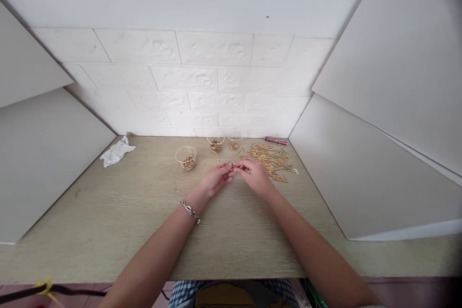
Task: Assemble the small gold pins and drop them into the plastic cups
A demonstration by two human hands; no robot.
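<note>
Over the middle of the table, the fingertips of my left hand (217, 178) and my right hand (253, 174) meet. Both are pinched around something too small to make out. A silver bracelet (190, 211) circles my left wrist. Beyond and beside my right hand lies a spread pile of thin gold-coloured pins (265, 155). A clear cup with small gold pieces (188, 162) stands to the left of my hands. Two more clear cups stand behind them, one with gold pieces (215, 146) and one with fewer pieces (234, 144).
A red tube (276, 140) lies at the back right near the wall. A crumpled white tissue (117, 151) is at the back left. White panels (390, 163) flank the wooden table (119, 221), and a white brick-patterned wall (202, 77) closes off the back.
</note>
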